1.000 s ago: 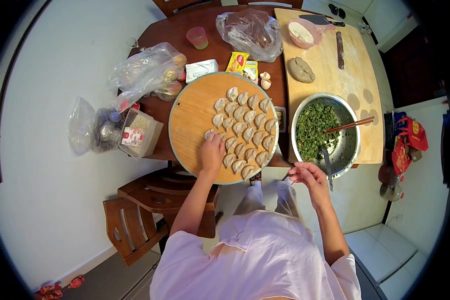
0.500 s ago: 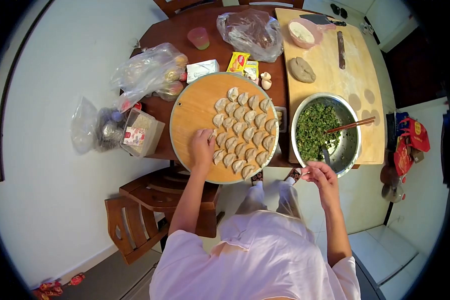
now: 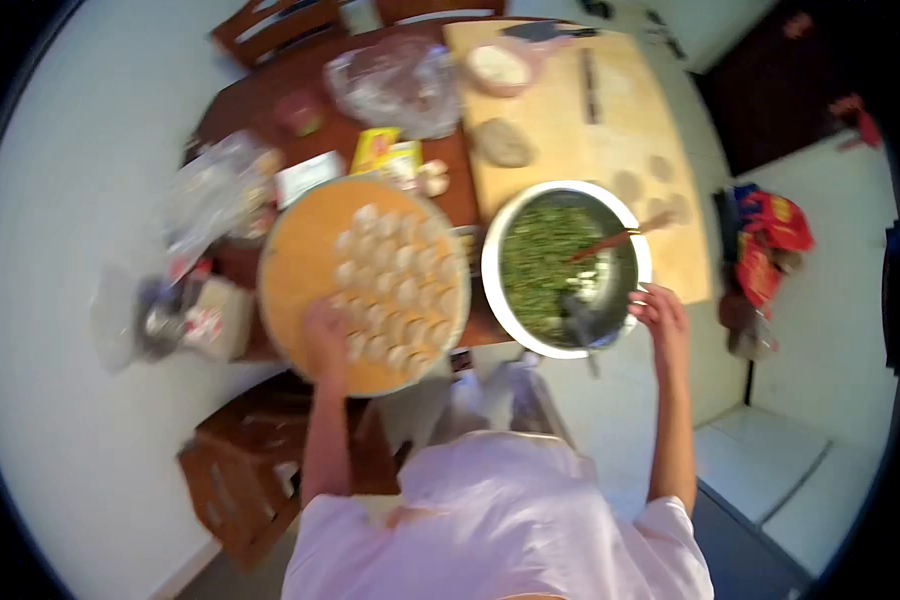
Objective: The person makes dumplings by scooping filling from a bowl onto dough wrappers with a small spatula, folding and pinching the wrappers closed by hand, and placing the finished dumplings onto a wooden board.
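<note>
Many dumplings [image 3: 403, 258] (blurry, exact count n/a) are laid in rows on the round board [image 3: 295, 245], mostly toward its right edge; the board is set at the near edge of the table [image 3: 232, 115], slightly overhanging. L hand [image 3: 327, 335] is placed over the board's near-left part, fingers approx. beside the leftmost dumplings; it's blurred, so whether anything is gripped can't be told. R hand [image 3: 660, 310] is held w/ fingers bent toward the thumb, just beside the right rim of the metal bowl [image 3: 491, 262]; rim contact or any pinched item can't be confirmed. Bowl is seated at the near-left corner of the wood board [image 3: 630, 110], rim past the near edge; green filling [image 3: 545, 270], chopsticks [image 3: 610, 245] & a utensil [image 3: 582, 325] are held in it. Dough lump [image 3: 503, 143] is left by the wood board's left edge; flat dough rounds [image 3: 627, 186] are spread toward its right edge.
</note>
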Demonstrator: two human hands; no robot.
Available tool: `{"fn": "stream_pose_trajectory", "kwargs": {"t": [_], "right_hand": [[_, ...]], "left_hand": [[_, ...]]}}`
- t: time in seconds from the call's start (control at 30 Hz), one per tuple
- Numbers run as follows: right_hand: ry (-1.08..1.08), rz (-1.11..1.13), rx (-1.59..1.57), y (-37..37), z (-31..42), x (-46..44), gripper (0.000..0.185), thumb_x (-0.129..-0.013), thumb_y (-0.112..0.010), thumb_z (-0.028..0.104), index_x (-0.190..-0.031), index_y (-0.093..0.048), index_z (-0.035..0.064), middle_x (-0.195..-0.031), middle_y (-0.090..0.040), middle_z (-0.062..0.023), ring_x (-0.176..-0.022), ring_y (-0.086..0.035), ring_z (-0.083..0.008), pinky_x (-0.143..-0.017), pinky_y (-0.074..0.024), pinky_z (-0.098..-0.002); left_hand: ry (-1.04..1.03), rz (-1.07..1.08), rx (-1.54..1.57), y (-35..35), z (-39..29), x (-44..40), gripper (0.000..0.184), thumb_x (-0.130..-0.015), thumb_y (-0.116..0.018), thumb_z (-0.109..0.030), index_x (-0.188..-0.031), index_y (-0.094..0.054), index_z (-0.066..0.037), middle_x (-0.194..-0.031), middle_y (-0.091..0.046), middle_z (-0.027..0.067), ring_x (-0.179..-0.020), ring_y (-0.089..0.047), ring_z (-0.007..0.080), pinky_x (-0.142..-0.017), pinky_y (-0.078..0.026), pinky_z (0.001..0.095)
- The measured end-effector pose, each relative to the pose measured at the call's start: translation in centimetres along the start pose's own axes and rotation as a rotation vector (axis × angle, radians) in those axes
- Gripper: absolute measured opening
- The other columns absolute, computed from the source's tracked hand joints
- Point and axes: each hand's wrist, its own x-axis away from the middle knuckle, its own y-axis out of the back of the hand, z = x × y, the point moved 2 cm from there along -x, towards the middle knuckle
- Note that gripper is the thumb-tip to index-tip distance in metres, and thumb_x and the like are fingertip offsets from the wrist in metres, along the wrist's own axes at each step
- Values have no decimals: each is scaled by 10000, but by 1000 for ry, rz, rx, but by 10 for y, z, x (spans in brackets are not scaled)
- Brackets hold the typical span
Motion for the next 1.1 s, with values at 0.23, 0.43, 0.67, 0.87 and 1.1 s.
{"fn": "stream_pose_trajectory", "kwargs": {"t": [0.23,0.43,0.67,0.87,1.1], "right_hand": [[170,-261,347,119,-96,-140,205,-876,-628,127,-1024,-636,-14,-895,-693,-106,-727,-663,-162,-651,-518,-274],[531,-269,925,122,-97,-222,275,-797,-682,154,-1045,-635,46,-1089,-621,-153,-976,-605,-302,-837,-495,-388],[701,13,1206,105,-91,-217,303,-804,-622,139,-1094,-572,69,-1217,-532,-142,-1075,-525,-347,-884,-446,-444],[705,-3,988,116,-68,-210,385,-744,-667,51,-1116,-565,54,-1183,-552,-139,-1066,-531,-322,-858,-439,-435],[228,117,1266,112,-67,-245,319,-715,-692,133,-996,-562,56,-945,-620,-112,-890,-594,-309,-774,-449,-439]], "left_hand": [[-45,-71,18,-2,-10,-3,349,-876,-572,-93,-1201,-537,29,-1197,-563,176,-1123,-522,350,-953,-415,393],[-189,-196,200,-11,-75,-9,333,-872,-603,-51,-1189,-553,37,-1177,-585,186,-1086,-565,327,-923,-451,394],[-479,-33,332,-54,-262,14,226,-856,-590,2,-1078,-606,36,-1129,-625,180,-1051,-605,314,-908,-475,380],[-472,91,583,-112,-327,25,191,-850,-599,15,-1039,-627,14,-1070,-649,169,-966,-645,292,-844,-510,346],[-551,206,642,-148,-373,37,188,-840,-615,13,-1025,-642,5,-1009,-664,161,-889,-664,283,-774,-531,335]]}}
